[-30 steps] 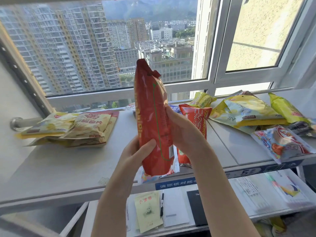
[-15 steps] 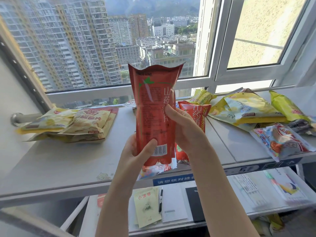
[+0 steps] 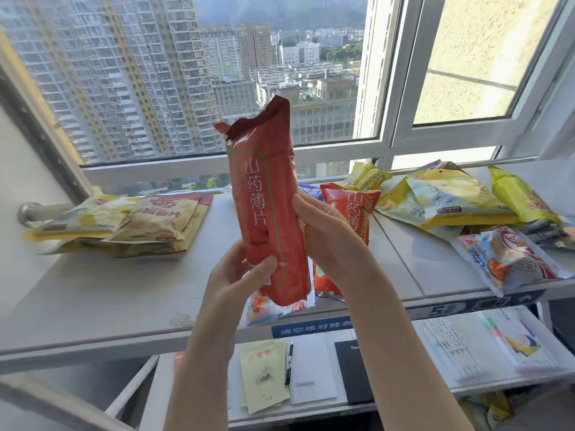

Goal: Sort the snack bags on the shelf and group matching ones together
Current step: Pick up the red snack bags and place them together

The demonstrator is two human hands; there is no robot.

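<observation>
Red yam-chip bag upright above white shelf, left hand fingers curled round its lower edge, right hand fingers clasping its right side, matching red bag just behind, yellow chip bags grouped far left

Sunlit white-framed window beyond the fingers, towers outside; grey shelf below-left of them, lower shelf beneath, pale wall far left, yellow wall upper right.
</observation>
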